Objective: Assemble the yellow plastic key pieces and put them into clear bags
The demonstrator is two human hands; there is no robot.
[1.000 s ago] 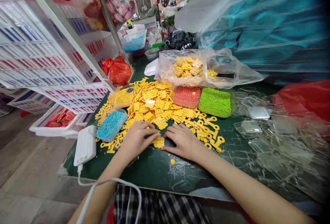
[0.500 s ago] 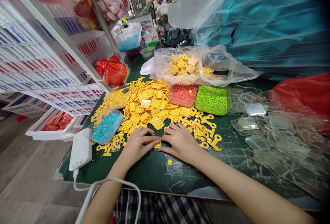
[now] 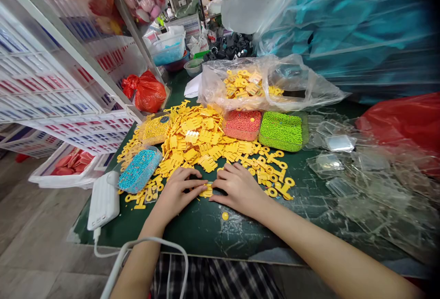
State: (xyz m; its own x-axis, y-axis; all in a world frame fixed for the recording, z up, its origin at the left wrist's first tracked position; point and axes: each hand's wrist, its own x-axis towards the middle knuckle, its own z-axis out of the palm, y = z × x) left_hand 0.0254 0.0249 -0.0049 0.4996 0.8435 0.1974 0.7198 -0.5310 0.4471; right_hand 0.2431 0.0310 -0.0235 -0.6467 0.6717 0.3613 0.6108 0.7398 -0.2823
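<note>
My left hand point(image 3: 178, 193) and my right hand point(image 3: 237, 190) rest on a green mat point(image 3: 192, 237), their fingertips meeting at a small yellow plastic piece point(image 3: 207, 191). Both seem to pinch it from either side. Behind them lies a large heap of flat yellow plastic pieces point(image 3: 195, 141). Beside my left hand sits a bag of blue beads point(image 3: 140, 169). Farther back are packs of yellow beads point(image 3: 156, 129), red beads point(image 3: 242, 124) and green beads point(image 3: 282, 130). A yellow disc point(image 3: 225, 216) lies below my right hand.
A plastic bag of yellow pieces point(image 3: 252, 83) lies behind the bead packs. Transparent plastic packets point(image 3: 343, 166) cover the mat's right side. A white power bank point(image 3: 103, 200) with a cable sits at the left edge, near a red bag point(image 3: 146, 92) and white drawers point(image 3: 44, 83).
My hands have drawn closer together over the small yellow piece, covering more of it. The whole view has shifted slightly as my head moved.
</note>
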